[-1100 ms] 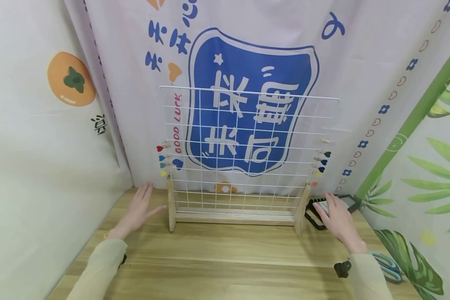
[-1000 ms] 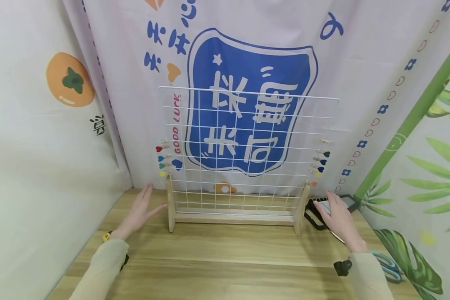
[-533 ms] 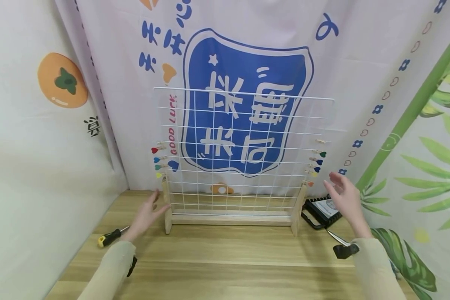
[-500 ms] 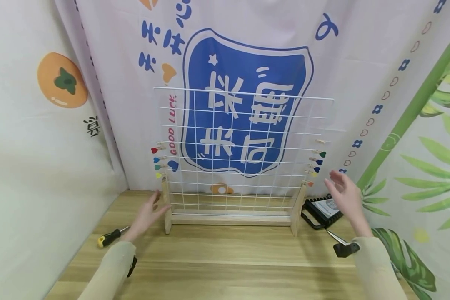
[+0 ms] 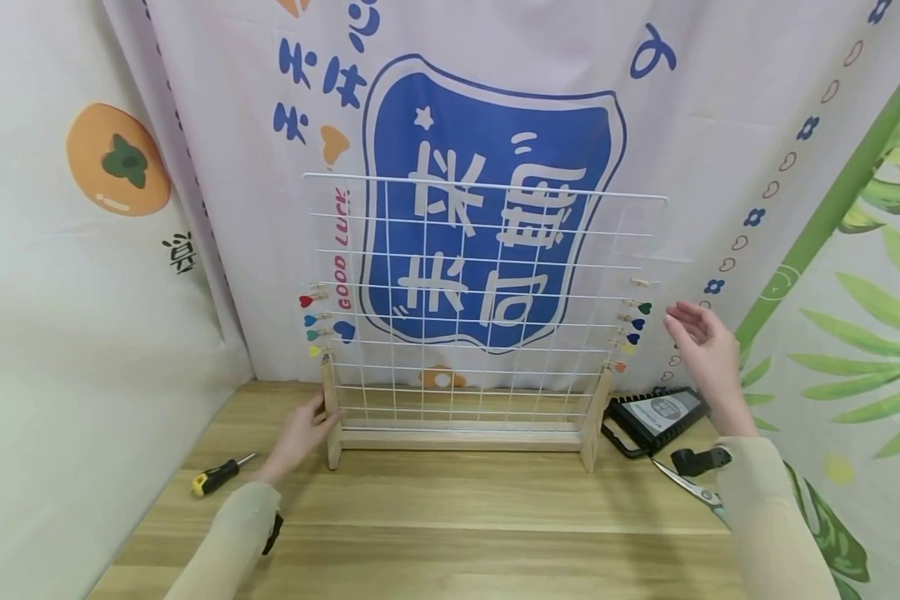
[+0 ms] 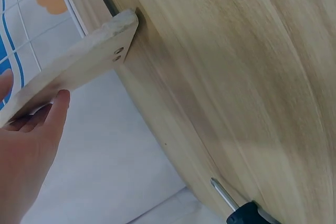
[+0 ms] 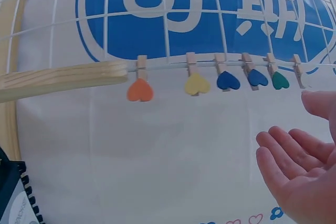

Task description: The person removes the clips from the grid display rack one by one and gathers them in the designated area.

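Observation:
A white wire grid panel (image 5: pixel 487 250) stands upright in a wooden base (image 5: pixel 461 439). My left hand (image 5: pixel 300 437) is at the base's left upright (image 5: pixel 332 417), thumb in front and fingers around its outer side; in the left wrist view, fingertips touch the wood (image 6: pixel 79 66). My right hand (image 5: pixel 708 354) is raised to the right of the panel, holding nothing, its fingers loosely bent. Beside it, small clothespins with heart shapes are clipped along the panel's right edge, among them an orange heart (image 7: pixel 140 91) and a green heart (image 7: pixel 280 80). More hearts, including a red one (image 5: pixel 305 301), line the left edge.
On the wooden table (image 5: pixel 450 533), a black and yellow screwdriver (image 5: pixel 216 477) lies at left. A black case with a white label (image 5: pixel 656 417) and open-bladed scissors (image 5: pixel 693 485) lie at right. Printed cloth (image 5: pixel 270 250) hangs behind.
My right hand has lifted from over the black case, up and right to the clothespins' height. My left hand has moved right onto the upright, uncovering the screwdriver.

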A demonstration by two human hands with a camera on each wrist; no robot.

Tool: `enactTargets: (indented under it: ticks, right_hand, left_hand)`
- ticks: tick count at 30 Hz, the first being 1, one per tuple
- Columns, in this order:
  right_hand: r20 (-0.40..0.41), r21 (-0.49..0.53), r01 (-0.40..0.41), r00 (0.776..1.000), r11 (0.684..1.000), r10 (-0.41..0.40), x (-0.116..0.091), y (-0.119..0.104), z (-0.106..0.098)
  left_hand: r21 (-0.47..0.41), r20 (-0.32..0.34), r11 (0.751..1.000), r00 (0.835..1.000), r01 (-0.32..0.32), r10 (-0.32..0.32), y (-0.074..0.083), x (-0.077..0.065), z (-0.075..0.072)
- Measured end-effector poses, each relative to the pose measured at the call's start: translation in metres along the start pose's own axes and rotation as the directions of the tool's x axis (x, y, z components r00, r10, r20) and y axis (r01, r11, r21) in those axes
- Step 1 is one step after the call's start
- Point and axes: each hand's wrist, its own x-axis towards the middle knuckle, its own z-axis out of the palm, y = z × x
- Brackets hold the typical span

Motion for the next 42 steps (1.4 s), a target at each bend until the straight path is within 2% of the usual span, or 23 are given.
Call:
enactTargets:
  ticks: [8,19,27,42]
  right_hand:
    - [0.004,0.03,0.039,0.999,0.999,-0.039,0.012,-0.015,0.001]
    - [0.0,0.019,0.071,0.997,0.997,-0.071,0.022,-0.023,0.004]
    - [-0.033,0.054,0.109,0.994,0.993,-0.108,0.023,-0.024,0.006]
    - [-0.042,0.078,0.047,0.998,0.996,-0.044,0.026,-0.027,0.003]
  left_hand:
    - [0.012,-0.056,1.0,0.998,0.001,0.0,-0.001,-0.001,0.002]
    - [0.0,-0.033,0.998,0.998,0.062,-0.062,0.002,-0.004,0.001]
    - [-0.006,-0.038,0.999,0.998,0.054,-0.054,0.002,-0.005,0.002]
    - [-0.029,-0.034,0.997,0.997,0.07,-0.071,0.002,-0.003,0.002]
